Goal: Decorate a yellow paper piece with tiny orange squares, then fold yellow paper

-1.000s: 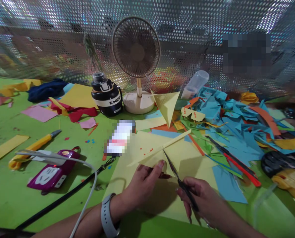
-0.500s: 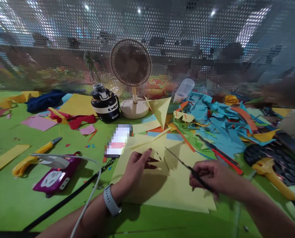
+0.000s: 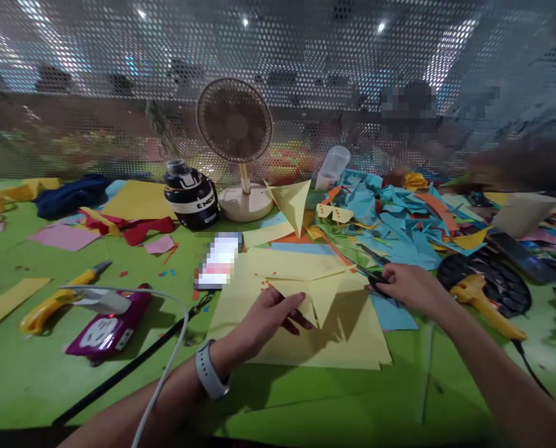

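Note:
My left hand (image 3: 278, 317), with a pale watch strap on its wrist, is closed over a folded piece of yellow paper (image 3: 327, 295), pinching it between thumb and fingers. A raised edge of that piece casts a shadow on the larger yellow sheets (image 3: 352, 351) beneath. To the right, my right hand (image 3: 408, 286) grips black scissors (image 3: 373, 279), low over the right edge of the sheets. Its fingers partly hide the handles. Beside it a dark, narrow tool (image 3: 370, 251) lies on the paper scraps, mostly covered by the hand.
A phone (image 3: 219, 261), black bottle (image 3: 191, 199) and fan (image 3: 235, 124) stand beyond the sheets. At right are a blue paper heap (image 3: 399, 211), black tray (image 3: 487, 283) and yellow glue gun (image 3: 480, 305). A purple power strip (image 3: 112, 330) and yellow cutter (image 3: 58, 298) lie left.
My right hand has moved the scissors away from the folded paper, up and right to the sheets' edge. My left hand still holds the paper, which now lies turned. The view has shifted slightly.

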Available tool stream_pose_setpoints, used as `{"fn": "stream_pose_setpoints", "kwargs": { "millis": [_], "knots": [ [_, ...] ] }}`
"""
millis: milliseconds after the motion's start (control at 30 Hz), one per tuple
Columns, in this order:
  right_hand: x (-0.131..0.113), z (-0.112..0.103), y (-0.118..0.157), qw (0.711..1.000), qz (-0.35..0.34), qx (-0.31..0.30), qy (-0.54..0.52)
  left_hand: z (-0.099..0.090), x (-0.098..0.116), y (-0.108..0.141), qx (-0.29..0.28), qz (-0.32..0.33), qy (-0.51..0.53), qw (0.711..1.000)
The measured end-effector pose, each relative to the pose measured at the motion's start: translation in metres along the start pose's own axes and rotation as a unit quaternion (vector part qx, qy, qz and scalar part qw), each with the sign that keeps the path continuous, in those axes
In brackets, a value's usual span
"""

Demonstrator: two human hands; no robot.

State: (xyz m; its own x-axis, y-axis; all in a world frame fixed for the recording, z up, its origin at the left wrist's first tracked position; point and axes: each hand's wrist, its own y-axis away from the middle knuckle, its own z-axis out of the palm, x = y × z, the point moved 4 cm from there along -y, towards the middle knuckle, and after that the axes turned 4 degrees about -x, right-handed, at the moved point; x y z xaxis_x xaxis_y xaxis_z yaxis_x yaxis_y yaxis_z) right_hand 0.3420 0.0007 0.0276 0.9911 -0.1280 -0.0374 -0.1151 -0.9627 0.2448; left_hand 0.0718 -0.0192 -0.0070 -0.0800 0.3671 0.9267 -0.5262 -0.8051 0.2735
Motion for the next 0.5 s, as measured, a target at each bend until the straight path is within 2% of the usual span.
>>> {"fn": "stream_pose_setpoints", "kwargs": {
  "millis": [233, 500],
  "knots": [
    [-0.009, -0.003, 0.0, 0.999, 0.015, 0.008, 0.048, 0.0, 0.0, -0.001, 0.004, 0.001, -0.002, 1.0],
    [-0.003, -0.006, -0.013, 0.998, -0.042, -0.033, 0.039, 0.002, 0.002, -0.002, -0.003, -0.011, 0.002, 1.0]
  ]
}}
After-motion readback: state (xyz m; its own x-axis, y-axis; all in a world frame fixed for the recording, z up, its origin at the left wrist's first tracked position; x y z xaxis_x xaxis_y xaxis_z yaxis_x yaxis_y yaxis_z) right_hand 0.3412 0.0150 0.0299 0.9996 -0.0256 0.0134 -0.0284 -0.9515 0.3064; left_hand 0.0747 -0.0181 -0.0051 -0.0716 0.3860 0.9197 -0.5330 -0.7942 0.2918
